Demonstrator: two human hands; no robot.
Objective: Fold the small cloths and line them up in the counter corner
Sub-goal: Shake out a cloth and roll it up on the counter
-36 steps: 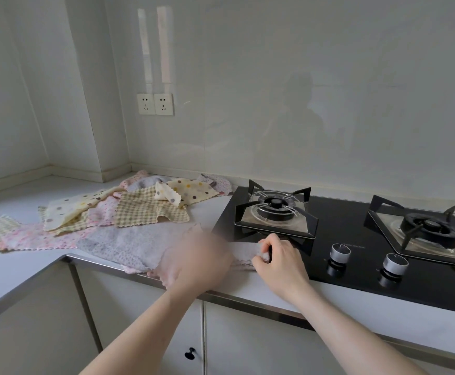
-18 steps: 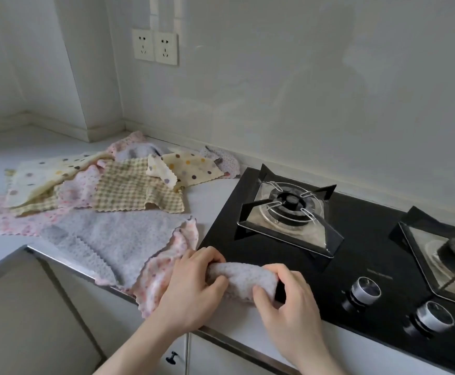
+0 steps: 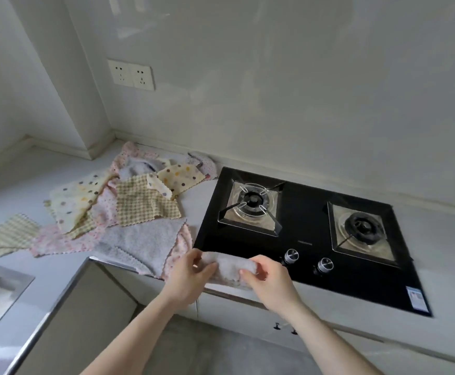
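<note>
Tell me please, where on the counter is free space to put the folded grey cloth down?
Bare counter lies between the wall base and the cloth pile, toward the corner. A narrow bare strip separates the pile from the stove. The front edge is crowded where both hands hold the grey cloth.

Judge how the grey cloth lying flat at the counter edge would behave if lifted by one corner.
The grey cloth would probably droop limply: it drapes over the counter edge and follows the pink cloth beneath. It looks thin, so likely light. Its fuzzy surface suggests it would drag, not slide, perhaps tugging neighbours.
</note>
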